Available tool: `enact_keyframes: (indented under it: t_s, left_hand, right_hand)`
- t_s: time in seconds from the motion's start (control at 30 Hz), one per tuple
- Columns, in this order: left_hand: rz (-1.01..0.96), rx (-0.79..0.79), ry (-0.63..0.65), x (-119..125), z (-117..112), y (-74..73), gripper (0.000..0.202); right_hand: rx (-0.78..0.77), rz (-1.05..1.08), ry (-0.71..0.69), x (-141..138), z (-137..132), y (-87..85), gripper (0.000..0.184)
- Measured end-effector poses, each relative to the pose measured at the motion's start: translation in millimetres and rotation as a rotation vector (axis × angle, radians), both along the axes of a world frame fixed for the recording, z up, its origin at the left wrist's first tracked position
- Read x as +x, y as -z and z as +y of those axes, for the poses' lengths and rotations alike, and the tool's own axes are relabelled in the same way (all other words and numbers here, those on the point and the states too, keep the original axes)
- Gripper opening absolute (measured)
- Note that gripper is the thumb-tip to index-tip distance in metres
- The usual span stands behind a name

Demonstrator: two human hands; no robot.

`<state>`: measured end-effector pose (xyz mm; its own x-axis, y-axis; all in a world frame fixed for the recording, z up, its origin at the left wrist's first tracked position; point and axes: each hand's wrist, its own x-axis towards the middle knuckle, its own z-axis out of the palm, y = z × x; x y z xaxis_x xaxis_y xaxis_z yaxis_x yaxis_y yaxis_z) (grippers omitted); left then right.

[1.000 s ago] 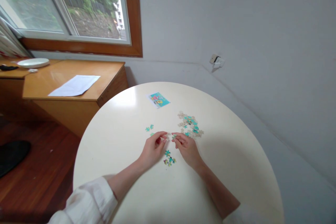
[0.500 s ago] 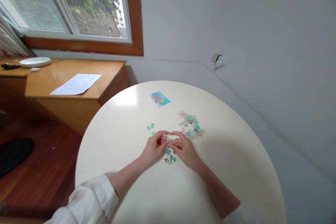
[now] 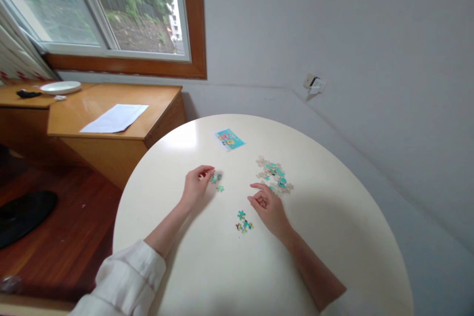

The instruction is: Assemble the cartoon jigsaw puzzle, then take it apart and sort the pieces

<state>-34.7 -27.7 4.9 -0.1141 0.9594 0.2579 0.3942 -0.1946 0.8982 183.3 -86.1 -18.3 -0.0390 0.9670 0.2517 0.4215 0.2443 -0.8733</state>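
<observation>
My left hand is over the left of the table, thumb and forefinger pinched on a small puzzle piece that the fingers mostly hide. Just beside those fingertips lie a few loose green puzzle pieces. My right hand hovers to the right of the middle, forefinger and thumb apart, with nothing visible between them. Below and left of it is a small joined cluster of puzzle pieces in teal and yellow. Beyond the right hand spreads a pile of puzzle pieces, some teal side up, others showing grey-beige backs.
A colourful picture card lies toward the far side of the round white table. At the left, a wooden desk holds a paper sheet and a white plate. A wall socket is behind the table.
My hands, together over the cluster before, have parted. The left moved left and away from me to the loose green pieces; the right stayed near its place and its fingers opened.
</observation>
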Motion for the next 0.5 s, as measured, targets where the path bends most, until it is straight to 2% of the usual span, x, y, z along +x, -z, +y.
enact_keyframes:
  t_s: [0.13,0.27,0.5]
  left_hand:
    - [0.041,-0.055,-0.075,-15.7,14.1,7.9,0.022]
    - [0.134,-0.128,-0.093,-16.0,17.7,16.2,0.022]
    - [0.314,-0.145,-0.082,-12.9,15.1,14.6,0.016]
  right_hand:
    - [0.032,-0.033,0.019,1.6,0.9,0.4,0.024]
    - [0.039,-0.044,0.035,1.9,0.9,-0.8,0.023]
    - [0.056,-0.063,0.055,3.0,1.0,-1.1,0.023]
